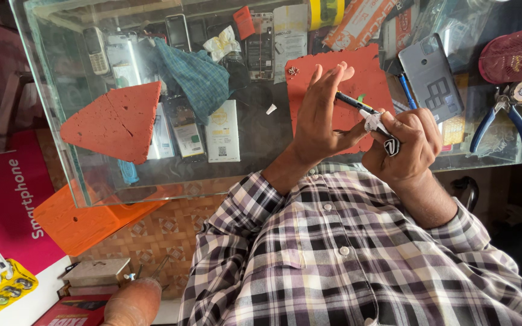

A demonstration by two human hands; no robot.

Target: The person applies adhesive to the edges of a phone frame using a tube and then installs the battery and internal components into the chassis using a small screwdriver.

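Above the glass surface, the right hand closes its fingers around a thin dark screwdriver with a white-wrapped grip, its tip meeting the left hand — fingers spread half open, holding nothing I can make out — over a red mat, blue-handled pliers well apart.

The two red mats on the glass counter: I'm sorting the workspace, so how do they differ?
The left red mat is roughly triangular with a crack line across it; the right red mat is closer to a rectangle. The left one lies bare and unused, while both hands work above the right one, which carries a small metal bit. Both share the same rough red surface.
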